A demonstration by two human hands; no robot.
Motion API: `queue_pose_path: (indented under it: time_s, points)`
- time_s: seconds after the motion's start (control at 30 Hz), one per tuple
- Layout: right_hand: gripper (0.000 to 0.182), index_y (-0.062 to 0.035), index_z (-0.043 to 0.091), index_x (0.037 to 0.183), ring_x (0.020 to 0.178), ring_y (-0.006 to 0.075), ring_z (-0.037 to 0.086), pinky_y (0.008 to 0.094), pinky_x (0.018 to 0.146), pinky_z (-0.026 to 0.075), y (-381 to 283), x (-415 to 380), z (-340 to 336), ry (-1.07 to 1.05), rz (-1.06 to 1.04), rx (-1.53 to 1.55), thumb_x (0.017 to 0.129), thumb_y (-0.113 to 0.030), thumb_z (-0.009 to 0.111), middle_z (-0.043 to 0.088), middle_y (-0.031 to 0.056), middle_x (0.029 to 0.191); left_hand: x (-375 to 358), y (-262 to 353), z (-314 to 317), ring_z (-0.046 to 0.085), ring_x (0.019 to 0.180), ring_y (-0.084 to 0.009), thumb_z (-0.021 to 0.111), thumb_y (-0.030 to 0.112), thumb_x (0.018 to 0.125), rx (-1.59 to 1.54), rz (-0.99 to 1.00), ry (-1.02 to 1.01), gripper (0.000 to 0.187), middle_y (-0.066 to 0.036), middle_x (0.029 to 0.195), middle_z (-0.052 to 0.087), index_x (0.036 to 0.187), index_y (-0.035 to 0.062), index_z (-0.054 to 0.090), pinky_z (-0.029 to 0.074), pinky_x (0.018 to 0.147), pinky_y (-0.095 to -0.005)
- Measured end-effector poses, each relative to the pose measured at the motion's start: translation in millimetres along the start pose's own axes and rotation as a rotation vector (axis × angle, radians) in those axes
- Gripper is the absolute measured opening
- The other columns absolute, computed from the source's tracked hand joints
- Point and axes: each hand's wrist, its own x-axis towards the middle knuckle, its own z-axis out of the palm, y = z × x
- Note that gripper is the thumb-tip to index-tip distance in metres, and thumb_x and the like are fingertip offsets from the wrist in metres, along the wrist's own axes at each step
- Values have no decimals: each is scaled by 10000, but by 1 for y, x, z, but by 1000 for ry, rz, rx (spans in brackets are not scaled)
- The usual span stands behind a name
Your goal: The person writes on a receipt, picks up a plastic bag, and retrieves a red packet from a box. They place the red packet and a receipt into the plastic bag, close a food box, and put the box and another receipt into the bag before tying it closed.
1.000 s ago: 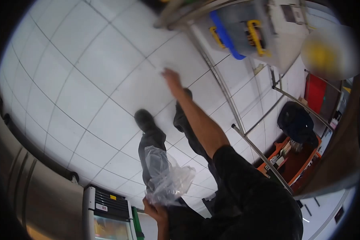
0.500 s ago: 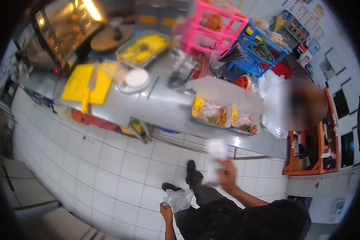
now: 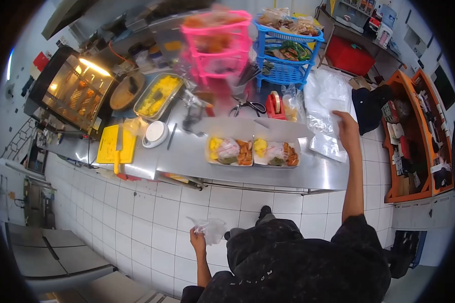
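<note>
My left hand [image 3: 198,240] is closed on a crumpled clear plastic bag [image 3: 213,230], low over the tiled floor beside my legs. My right hand [image 3: 348,130] reaches out at the right end of the steel counter [image 3: 182,160], fingers extended, over a stack of clear plastic bags [image 3: 324,103]. No object shows in its fingers. To its left, two lidded food boxes [image 3: 229,151] stand side by side with their lids raised. Each holds yellow food, a wrapped white portion, something green and browned pieces.
A pink rack [image 3: 215,45] and a blue tiered rack [image 3: 283,53] stand at the back, with scissors [image 3: 247,105] and a red tape dispenser [image 3: 275,106] before them. Leftward are a yellow board [image 3: 108,146] with a knife, a white scale [image 3: 155,132] and a food tray [image 3: 159,96].
My right hand has moved up and right from above the floor to the bags; the white paper it held no longer shows. My left hand still holds its bag. The view has turned.
</note>
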Motion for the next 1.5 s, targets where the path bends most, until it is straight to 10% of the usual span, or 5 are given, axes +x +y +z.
queue_pose_path:
  time_s: [0.27, 0.53, 0.7, 1.0, 1.5]
  points:
    - [286, -13, 660, 1052, 1077, 360, 581, 386, 935, 444, 68, 49, 83, -383, 32, 247, 800, 16, 528, 625, 186, 1151, 7, 31, 69, 611, 779, -319, 647, 67, 759, 305, 165, 7, 595, -187, 871, 610, 1296, -1, 400, 487, 744, -389]
    - [288, 15, 556, 1185, 868, 151, 614, 262, 733, 474, 98, -51, 48, 158, 649, 620, 914, -78, 533, 641, 107, 1017, 38, 8, 122, 479, 1073, -427, 511, -95, 729, 566, 446, -100, 522, -268, 1123, 471, 1226, -39, 362, 391, 926, -455]
    - [304, -20, 524, 1214, 748, 120, 575, 248, 668, 472, 71, -154, 30, 380, 1000, 531, 929, -123, 522, 612, 80, 946, 67, 21, 160, 520, 1015, -424, 474, -51, 738, 750, 426, -657, 265, -240, 992, 569, 942, 54, 608, 412, 907, -479]
    - [215, -13, 587, 1103, 747, 135, 604, 253, 653, 477, 38, -216, 39, 205, 1218, 809, 903, -91, 577, 630, 61, 882, 52, 70, 240, 361, 1282, -439, 636, 184, 747, 983, 303, -1071, 763, -335, 1389, 338, 1386, -34, 281, 347, 1044, -432]
    - [230, -14, 661, 1068, 986, 283, 645, 366, 849, 498, 202, -337, -156, -596, 877, 627, 906, -130, 547, 674, 167, 1045, -341, 192, 481, 515, 1154, -396, 430, -30, 811, 578, 850, -1741, 517, -208, 1280, 517, 1324, 32, 439, 430, 941, -440]
